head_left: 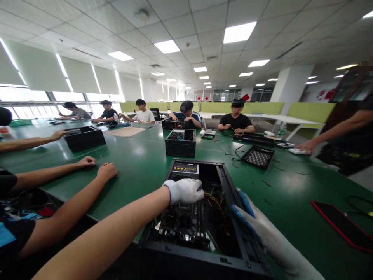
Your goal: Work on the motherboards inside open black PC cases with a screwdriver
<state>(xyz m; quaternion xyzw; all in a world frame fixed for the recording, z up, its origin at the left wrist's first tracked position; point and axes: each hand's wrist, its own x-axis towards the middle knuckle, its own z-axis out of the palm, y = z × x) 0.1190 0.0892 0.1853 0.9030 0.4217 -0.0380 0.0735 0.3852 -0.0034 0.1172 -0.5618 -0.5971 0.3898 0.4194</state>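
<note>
Your case is the landmark here: the open black computer case (pixel 201 256) lies on the green worktop (pixel 140 155) right in front of you, its long axis running away from you. Your left hand (pixel 185 190), in a white glove, reaches over the case's left side and sits above its inside, fingers bent and drawn together beside the cable bundle (pixel 215 202); whether they are clamped on any wire, you cannot tell from this angle. The relation that matters: the bundle lies just to the right of those fingertips and trails down the case towards you, so your left hand is the nearer one. Your right hand (pixel 247 212), gloved in white and blue, is at the case's right outer wall, thumb and fingers apart, with that wall between it and the wires. Inside the case, the power supply (pixel 185 168) fills the far left corner, beyond your left hand. Past the far end of your case stands a second case (pixel 180 147)
</note>
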